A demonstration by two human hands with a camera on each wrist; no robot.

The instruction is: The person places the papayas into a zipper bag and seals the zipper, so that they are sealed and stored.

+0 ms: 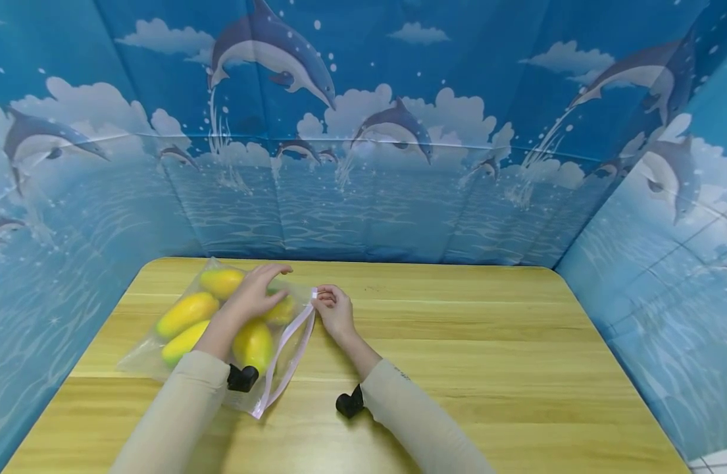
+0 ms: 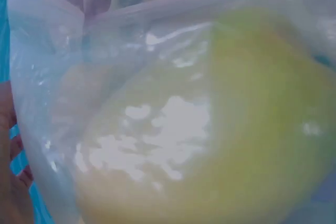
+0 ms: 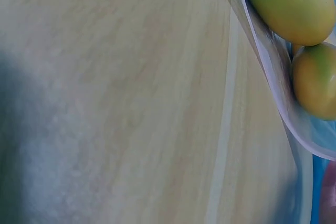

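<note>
A clear plastic zip bag (image 1: pixel 139 354) with a pale pink zip strip (image 1: pixel 287 341) lies on the left part of the table. Several yellow-green mangoes (image 1: pixel 187 315) are inside it. My left hand (image 1: pixel 250 297) is over the bag among the mangoes, its fingers loosely extended and the thumb apart. At the far end of the strip, my right hand (image 1: pixel 335 311) pinches the bag's corner. A mango (image 2: pixel 252 129) fills much of the left wrist view behind shiny plastic. The right wrist view catches the strip's curved edge and two mangoes (image 3: pixel 294 6); most of the right hand is outside it.
The light wood table (image 1: pixel 487 342) extends to the right of the bag. A blue curtain printed with dolphins (image 1: pixel 393 204) stands behind the table and along both sides. Black wrist mounts (image 1: pixel 350 403) show at both sleeves.
</note>
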